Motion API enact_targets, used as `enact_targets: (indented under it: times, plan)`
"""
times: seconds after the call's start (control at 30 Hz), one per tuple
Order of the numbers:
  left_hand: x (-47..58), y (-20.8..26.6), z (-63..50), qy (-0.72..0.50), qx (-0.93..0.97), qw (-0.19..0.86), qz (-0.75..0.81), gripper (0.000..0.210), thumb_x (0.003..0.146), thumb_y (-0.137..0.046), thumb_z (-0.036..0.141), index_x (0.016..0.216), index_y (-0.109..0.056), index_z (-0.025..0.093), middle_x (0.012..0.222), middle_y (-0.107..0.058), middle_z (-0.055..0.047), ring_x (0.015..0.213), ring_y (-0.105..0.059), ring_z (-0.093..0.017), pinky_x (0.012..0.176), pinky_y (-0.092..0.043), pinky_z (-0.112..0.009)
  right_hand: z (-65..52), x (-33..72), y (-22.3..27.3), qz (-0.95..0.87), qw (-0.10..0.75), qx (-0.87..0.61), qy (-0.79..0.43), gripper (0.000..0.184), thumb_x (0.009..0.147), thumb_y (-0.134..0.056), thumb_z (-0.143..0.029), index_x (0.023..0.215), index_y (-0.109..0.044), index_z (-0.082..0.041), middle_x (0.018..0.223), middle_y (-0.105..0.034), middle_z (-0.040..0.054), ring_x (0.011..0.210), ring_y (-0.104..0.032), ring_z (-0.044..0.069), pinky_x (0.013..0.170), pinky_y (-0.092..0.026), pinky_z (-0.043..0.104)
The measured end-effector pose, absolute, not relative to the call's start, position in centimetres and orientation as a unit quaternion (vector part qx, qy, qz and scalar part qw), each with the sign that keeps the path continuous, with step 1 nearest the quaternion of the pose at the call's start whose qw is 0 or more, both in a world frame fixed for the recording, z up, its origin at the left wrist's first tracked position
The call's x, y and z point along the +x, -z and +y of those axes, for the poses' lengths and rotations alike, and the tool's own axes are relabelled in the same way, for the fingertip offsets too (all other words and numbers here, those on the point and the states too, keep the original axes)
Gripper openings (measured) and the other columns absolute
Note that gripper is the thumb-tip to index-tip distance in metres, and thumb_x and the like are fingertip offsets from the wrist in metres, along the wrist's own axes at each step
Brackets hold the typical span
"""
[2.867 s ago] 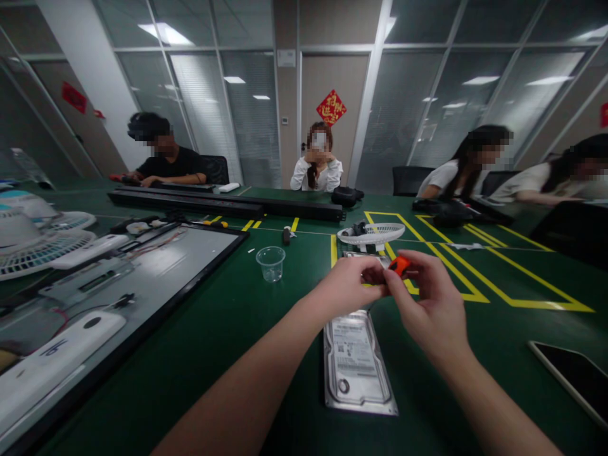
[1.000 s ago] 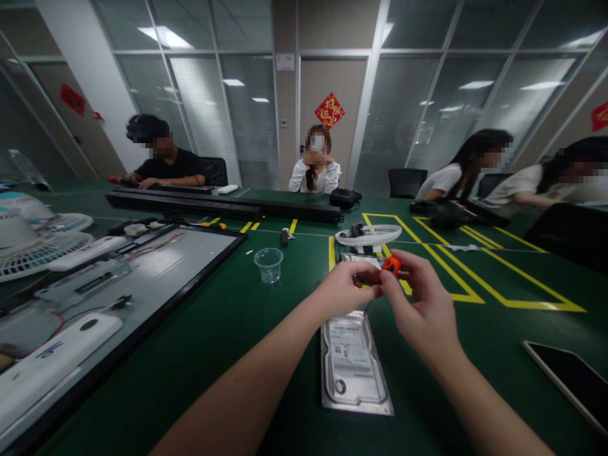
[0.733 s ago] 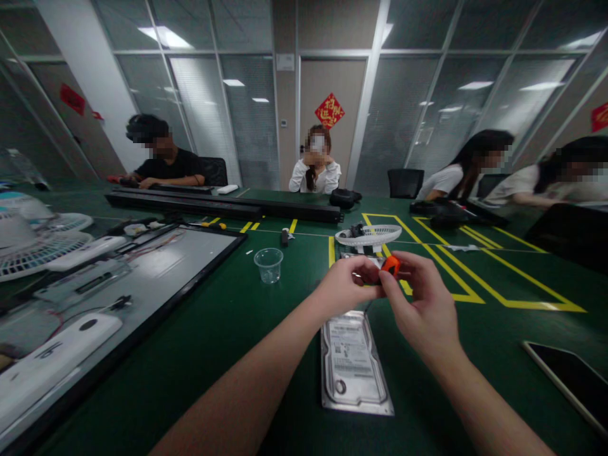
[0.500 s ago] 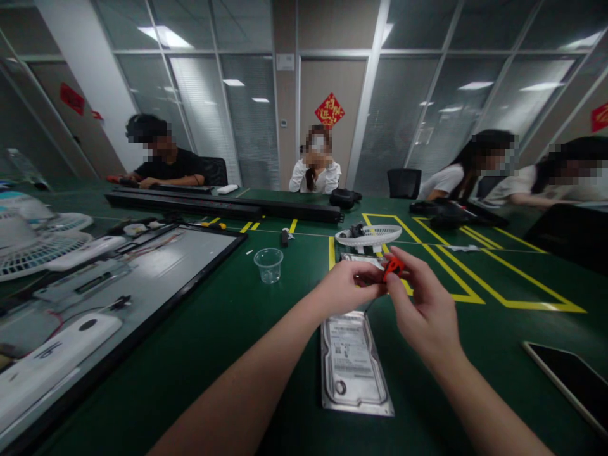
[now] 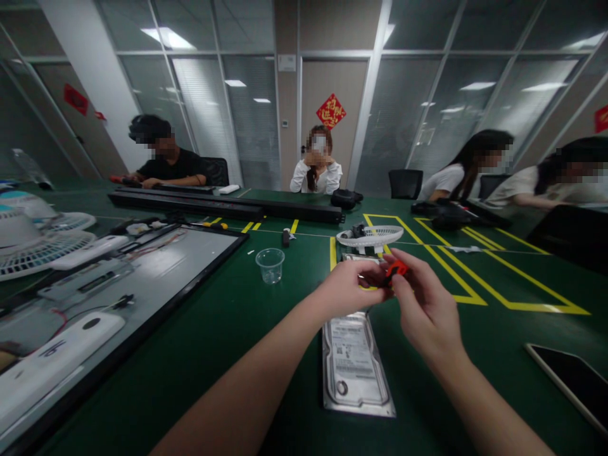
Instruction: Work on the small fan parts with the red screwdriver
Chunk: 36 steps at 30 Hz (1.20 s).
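Note:
My right hand pinches a small red and black object, which looks like a tool handle. Close against it, my left hand has its fingers curled together at the object's left end. What those left fingers hold is hidden between the hands. Both hands are raised over the far end of a silver hard drive, which lies label side up on the green table. Behind my hands, another metal piece shows in part, near a white fan grille with small dark parts on it.
Left of my hands stands a clear plastic cup. A large dark-framed panel bearing parts fills the left side, with white fans beyond. A phone lies at right. Long black bars stretch across the back; several people sit around.
The right hand and the red and black object have shifted very slightly right. The whole view has moved a little too; the hard drive and cup stay in place.

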<state>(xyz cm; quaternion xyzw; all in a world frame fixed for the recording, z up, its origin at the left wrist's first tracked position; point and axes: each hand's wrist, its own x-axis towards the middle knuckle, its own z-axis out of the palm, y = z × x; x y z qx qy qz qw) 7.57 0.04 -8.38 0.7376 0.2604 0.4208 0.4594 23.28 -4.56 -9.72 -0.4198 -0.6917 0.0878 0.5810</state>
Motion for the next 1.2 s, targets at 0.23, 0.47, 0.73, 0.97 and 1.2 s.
enact_targets:
  times: [0.23, 0.47, 0.73, 0.97, 1.2]
  plan:
    - [7.52, 8.11, -0.04, -0.429, 0.734, 0.453, 0.269, 0.008, 0.079, -0.072, 0.015, 0.086, -0.069, 0.011, 0.082, -0.068, -0.003, 0.075, -0.061, -0.012, 0.074, -0.050, -0.025, -4.34, 23.21, 9.73, -0.692, 0.584, -0.423, -0.039, 0.044, 0.095, -0.068, -0.027, 0.138, -0.061, -0.029, 0.127, -0.068, 0.0087, 0.108, -0.069, 0.026, 0.097, -0.056, 0.048]
    - [7.48, 8.06, 0.13, -0.423, 0.717, 0.485, 0.267, 0.010, 0.079, -0.074, 0.015, 0.086, -0.071, 0.010, 0.083, -0.071, -0.005, 0.077, -0.064, -0.013, 0.075, -0.051, -0.026, -4.52, 23.28, 9.57, -0.693, 0.582, -0.418, -0.078, 0.039, 0.101, -0.059, -0.025, 0.139, -0.062, -0.030, 0.130, -0.070, 0.0077, 0.114, -0.069, 0.025, 0.100, -0.054, 0.046]
    - [7.29, 8.12, 0.22, -0.424, 0.723, 0.482, 0.255, 0.009, 0.080, -0.073, 0.016, 0.086, -0.070, 0.010, 0.080, -0.068, -0.003, 0.075, -0.061, -0.012, 0.072, -0.049, -0.024, -4.62, 23.34, 9.44, -0.697, 0.585, -0.412, -0.051, 0.040, 0.096, -0.068, -0.025, 0.136, -0.063, -0.028, 0.119, -0.069, 0.0076, 0.104, -0.069, 0.024, 0.093, -0.056, 0.044]
    - [7.35, 8.03, 0.05, -0.435, 0.723, 0.452, 0.289, 0.019, 0.074, -0.079, 0.020, 0.086, -0.068, 0.011, 0.081, -0.067, -0.002, 0.074, -0.061, -0.012, 0.073, -0.049, -0.025, -4.65, 23.24, 9.33, -0.698, 0.584, -0.412, -0.051, 0.037, 0.097, -0.065, -0.025, 0.134, -0.063, -0.028, 0.120, -0.069, 0.0082, 0.105, -0.068, 0.025, 0.093, -0.056, 0.045]
    - [7.25, 8.09, 0.16, -0.417, 0.744, 0.452, 0.263, 0.008, 0.082, -0.070, 0.018, 0.086, -0.069, 0.011, 0.081, -0.067, -0.002, 0.075, -0.060, -0.012, 0.074, -0.048, -0.025, -4.65, 23.23, 9.36, -0.694, 0.587, -0.411, -0.066, 0.037, 0.097, -0.065, -0.025, 0.133, -0.063, -0.028, 0.121, -0.069, 0.0083, 0.105, -0.069, 0.025, 0.093, -0.057, 0.045]
